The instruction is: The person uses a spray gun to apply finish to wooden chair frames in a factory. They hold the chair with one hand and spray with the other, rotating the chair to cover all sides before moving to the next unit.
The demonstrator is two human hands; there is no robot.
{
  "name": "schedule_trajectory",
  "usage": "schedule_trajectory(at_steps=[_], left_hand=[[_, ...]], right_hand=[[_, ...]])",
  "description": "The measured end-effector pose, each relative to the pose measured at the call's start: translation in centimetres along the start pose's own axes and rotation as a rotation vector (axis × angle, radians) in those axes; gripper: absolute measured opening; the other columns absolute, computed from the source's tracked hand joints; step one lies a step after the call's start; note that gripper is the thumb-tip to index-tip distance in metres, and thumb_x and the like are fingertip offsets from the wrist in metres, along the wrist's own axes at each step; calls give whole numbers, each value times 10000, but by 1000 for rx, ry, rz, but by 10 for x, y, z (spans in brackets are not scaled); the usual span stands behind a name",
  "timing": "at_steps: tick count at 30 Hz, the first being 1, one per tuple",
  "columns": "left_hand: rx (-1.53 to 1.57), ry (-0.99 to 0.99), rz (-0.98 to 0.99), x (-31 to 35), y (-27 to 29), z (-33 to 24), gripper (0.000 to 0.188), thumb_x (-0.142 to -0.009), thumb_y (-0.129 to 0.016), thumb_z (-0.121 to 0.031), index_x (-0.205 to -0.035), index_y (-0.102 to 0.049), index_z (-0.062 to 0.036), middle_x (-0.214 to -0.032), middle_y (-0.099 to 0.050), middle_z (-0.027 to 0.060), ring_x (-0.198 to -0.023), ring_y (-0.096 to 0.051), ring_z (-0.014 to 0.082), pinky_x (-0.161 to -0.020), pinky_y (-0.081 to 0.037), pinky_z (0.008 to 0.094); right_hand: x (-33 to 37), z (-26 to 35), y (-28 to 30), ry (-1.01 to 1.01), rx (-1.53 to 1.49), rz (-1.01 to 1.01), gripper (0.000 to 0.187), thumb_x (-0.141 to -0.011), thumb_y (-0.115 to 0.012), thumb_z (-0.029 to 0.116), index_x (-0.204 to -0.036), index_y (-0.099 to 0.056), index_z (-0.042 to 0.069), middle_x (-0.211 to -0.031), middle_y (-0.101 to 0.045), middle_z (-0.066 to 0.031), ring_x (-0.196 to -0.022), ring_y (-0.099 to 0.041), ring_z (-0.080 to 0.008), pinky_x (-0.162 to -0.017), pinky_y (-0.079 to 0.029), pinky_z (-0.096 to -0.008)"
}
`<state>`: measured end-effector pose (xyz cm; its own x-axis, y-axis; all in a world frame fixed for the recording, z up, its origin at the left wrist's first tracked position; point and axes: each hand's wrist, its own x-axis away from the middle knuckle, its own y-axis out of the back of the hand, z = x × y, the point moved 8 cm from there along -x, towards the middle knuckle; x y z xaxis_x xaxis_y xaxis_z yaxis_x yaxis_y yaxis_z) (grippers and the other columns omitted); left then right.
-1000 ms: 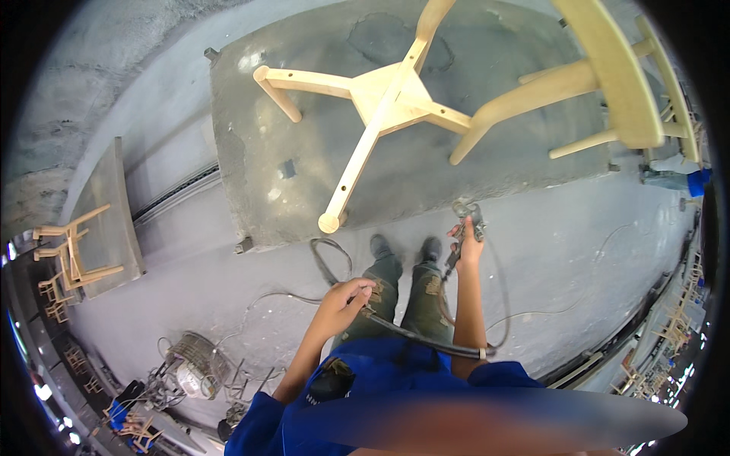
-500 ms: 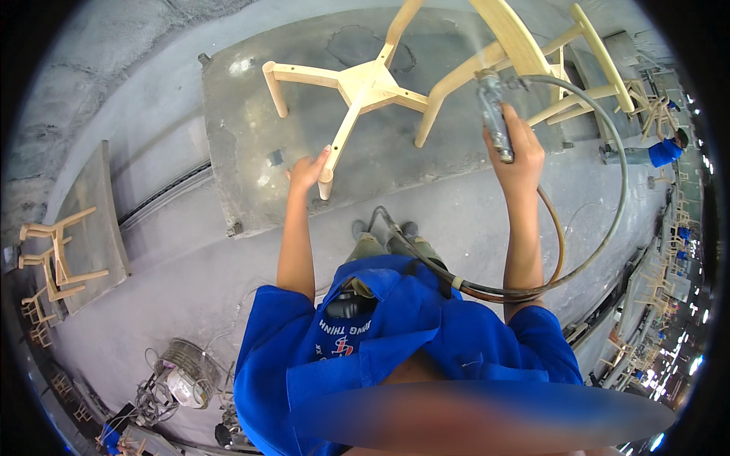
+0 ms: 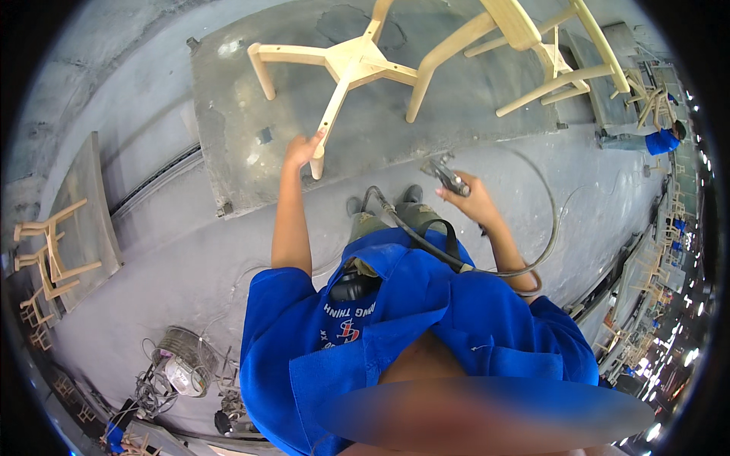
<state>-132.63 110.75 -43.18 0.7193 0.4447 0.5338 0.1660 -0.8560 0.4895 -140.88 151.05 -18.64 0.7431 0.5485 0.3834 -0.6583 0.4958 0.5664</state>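
A pale wooden chair frame [image 3: 356,61] with a star-shaped middle and several legs rests on a grey panel [image 3: 228,114] ahead of me. My left hand [image 3: 304,150] is closed around the end of its nearest arm, beside a short leg. In my right hand [image 3: 475,201] is a spray gun [image 3: 447,176], held off the panel's near edge and in front of my body. A hose [image 3: 553,205] loops from the gun out to the right and back toward my waist. A curved wooden backrest [image 3: 513,21] stands at the far side of the frame.
More wooden chair frames stand right [image 3: 559,68] and on a board at left [image 3: 55,247]. A wire-wound round container [image 3: 186,361] with tangled cables lies on the floor at lower left. A person in blue [image 3: 664,141] works far right.
My right hand has drawn the spray gun down and left, away from the backrest, and turned it. The faint mist at its nozzle is gone. My left hand stays on the chair.
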Motion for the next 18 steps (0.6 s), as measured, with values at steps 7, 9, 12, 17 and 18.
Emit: schedule_trajectory(at_steps=[7, 9, 12, 17, 18], left_hand=[[231, 98, 209, 102, -82, -7, 755, -831, -690, -693, -959, -771, 47, -963, -738, 148, -933, -651, 193, -892, -487, 349], [275, 150, 255, 125, -111, -12, 774, -840, -677, -693, -1000, -758, 60, -1053, -719, 184, -1066, -628, 234, -989, -442, 387], [362, 184, 218, 131, -153, -32, 771, -860, -671, -670, -1063, -740, 70, -1142, -701, 200, -1179, -588, 253, -1079, -381, 408], [561, 210, 57, 104, -235, -96, 671, -893, -689, -602, -1066, -753, 43, -1081, -717, 127, -1068, -603, 163, -998, -423, 333], [558, 211, 23, 90, -251, -116, 685, -898, -681, -605, -1093, -742, 48, -1137, -706, 150, -1127, -599, 185, -1032, -406, 337]], right_hand=[[101, -135, 23, -434, -752, -57, 296, -953, -695, 217, -1153, -661, 3, -1079, -718, -106, -967, -675, -181, -688, -519, -303], [116, -160, 39, -510, -892, -155, 343, -997, -637, 232, -1256, -604, 10, -1171, -697, -133, -1061, -678, -224, -705, -531, -324], [123, -181, 52, -500, -1088, -214, 377, -1008, -625, 275, -1273, -592, 9, -1199, -687, -143, -1093, -669, -231, -687, -533, -320], [140, -215, 76, -506, -930, -153, 388, -997, -630, 395, -1198, -620, 64, -955, -673, -71, -808, -617, -133, -578, -487, -276], [147, -227, 82, -574, -888, -208, 396, -993, -630, 414, -1184, -623, 66, -923, -674, -65, -767, -611, -129, -557, -466, -269]])
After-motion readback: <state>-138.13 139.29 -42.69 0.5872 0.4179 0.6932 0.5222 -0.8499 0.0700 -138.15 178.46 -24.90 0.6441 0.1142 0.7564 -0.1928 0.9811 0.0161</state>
